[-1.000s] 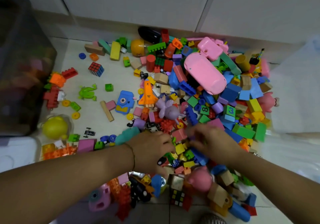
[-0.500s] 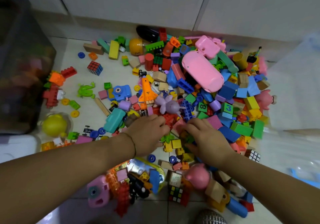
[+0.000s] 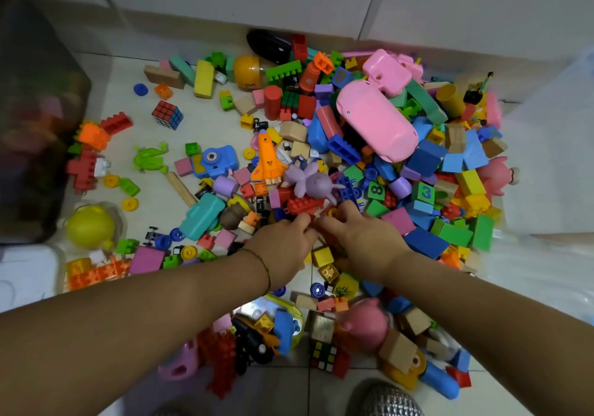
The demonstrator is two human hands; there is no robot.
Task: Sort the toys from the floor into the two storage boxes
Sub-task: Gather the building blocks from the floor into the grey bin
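A person's 2 bare hands meet at the middle of a heap of toys [image 3: 427,161] spread across a tiled floor [image 3: 199,123], seen from a head-worn camera. The left hand [image 3: 283,248], a thin bracelet [image 3: 264,266] on its wrist, lies knuckles-up with its fingers bent down among the pieces just below a red studded brick [image 3: 303,205]. The fingertips are buried, so whether they grip anything cannot be told. The right hand [image 3: 369,242], just beside it, has its fingers apart and bent onto the bricks. Its tips are likewise lost among them, and a grasp cannot be made out. Beyond the hands lie a purple figure [image 3: 310,182], an orange shuttle [image 3: 268,161] and a large pink toy [image 3: 376,123]. The 2 storage boxes flank the heap. A dark see-through box [image 3: 35,120] at left is blurred and cut off by the frame's edge, its contents only coloured smears. A pale box [image 3: 546,165] at right is also cropped. Both forearms hide toys near the bottom, where a silvery object [image 3: 382,399] is cut off.
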